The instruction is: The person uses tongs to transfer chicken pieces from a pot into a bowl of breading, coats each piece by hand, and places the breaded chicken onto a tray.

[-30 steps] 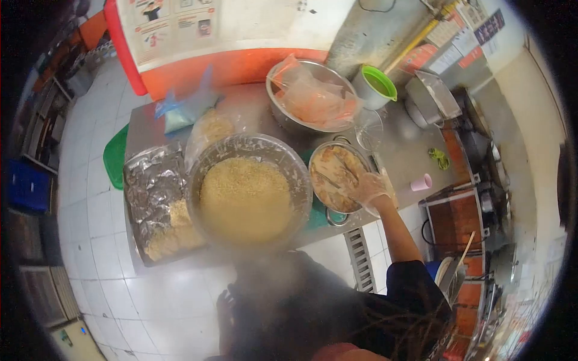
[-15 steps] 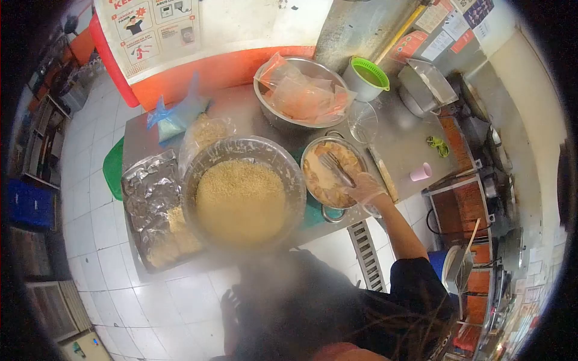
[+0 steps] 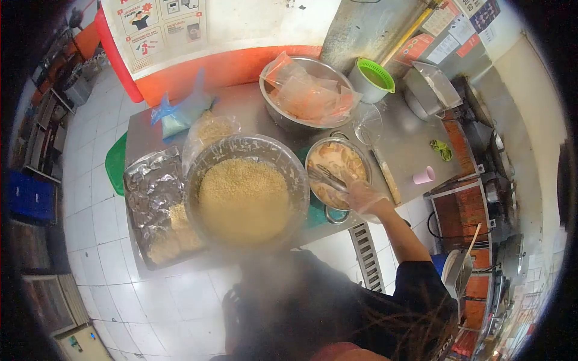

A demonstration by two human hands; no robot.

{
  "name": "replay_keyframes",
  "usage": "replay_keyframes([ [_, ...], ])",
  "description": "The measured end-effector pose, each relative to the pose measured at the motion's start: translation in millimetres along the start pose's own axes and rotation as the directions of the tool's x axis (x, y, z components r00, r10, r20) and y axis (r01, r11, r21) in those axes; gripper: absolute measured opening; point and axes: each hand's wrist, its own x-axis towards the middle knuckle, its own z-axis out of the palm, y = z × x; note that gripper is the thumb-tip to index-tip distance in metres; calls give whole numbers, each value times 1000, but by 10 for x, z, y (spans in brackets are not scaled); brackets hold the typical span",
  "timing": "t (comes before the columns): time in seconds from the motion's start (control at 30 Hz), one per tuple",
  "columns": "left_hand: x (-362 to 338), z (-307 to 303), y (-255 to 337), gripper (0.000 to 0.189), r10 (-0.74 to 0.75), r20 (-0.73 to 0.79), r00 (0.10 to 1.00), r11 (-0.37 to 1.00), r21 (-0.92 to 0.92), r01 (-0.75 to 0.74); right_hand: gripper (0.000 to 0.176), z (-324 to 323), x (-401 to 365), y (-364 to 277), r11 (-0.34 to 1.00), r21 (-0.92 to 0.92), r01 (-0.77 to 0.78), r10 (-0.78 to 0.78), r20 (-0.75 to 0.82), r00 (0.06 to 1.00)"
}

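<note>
My right hand [image 3: 363, 197], in a clear plastic glove, is closed round metal tongs [image 3: 330, 177]. The tips of the tongs reach over the pale, creamy liquid and pieces in a two-handled pot [image 3: 368, 165]. Left of the pot stands a large metal basin [image 3: 196, 180] of pale yellowish crumbs [image 3: 241, 186]. Low in the view, beside my dark clothing, my left hand [image 3: 229, 304] hangs away from the table. Haze and shadow blur its fingers.
A foil-lined tray [image 3: 153, 195] with crumb-coated pieces lies at the left. Behind are a metal bowl [image 3: 268, 105] of plastic-bagged orange food, a green strainer [image 3: 388, 83] on a pale container and a blue bag [image 3: 174, 117]. A pink cup [image 3: 424, 175] stands at the right.
The tongs have turned in my right hand and now point more to the left across the pot. The view has shifted slightly; my left hand stays low.
</note>
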Motion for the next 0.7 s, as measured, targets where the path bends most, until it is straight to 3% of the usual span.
replay_keyframes([
  [0.07,-57,81,77,44,121,-3,993,974,193,-118,39,276,265,294,952,-283,120,-117,30,993],
  [0.17,124,-10,23,44,-65,-28,997,995,-83,62,33,304,258,445,870,-371,325,-402,-150,903],
  [0.2,123,-27,19,44,-18,-9,1000,1000,-23,18,32,248,201,438,842,-362,400,-501,-252,828],
  [0.27,97,-36,10,45,73,35,997,993,89,-76,32,40,28,364,965,157,211,-179,-195,964],
  [0.3,90,-21,7,45,29,10,1000,998,50,-29,32,-59,-43,345,915,398,67,-29,-100,995],
  [0.4,104,-20,-10,46,-130,-41,991,987,-97,126,39,-252,-154,433,757,636,-151,137,71,988],
  [0.5,135,-115,-104,45,-291,-6,957,916,-292,277,41,-401,-340,422,633,769,-90,161,-17,987],
  [0.57,185,-210,-197,42,-341,73,937,852,-396,341,39,-437,-327,617,758,647,-82,163,-65,984],
  [0.6,132,-133,-117,42,-267,6,964,924,-282,258,38,-447,-321,678,812,578,-80,160,-89,983],
  [0.67,-30,50,86,42,-90,-96,991,996,-27,88,33,-466,-378,612,954,279,112,-26,-294,956],
  [0.7,-36,44,107,43,-45,-46,998,995,88,49,30,-464,-398,583,976,104,191,-141,-367,919],
])
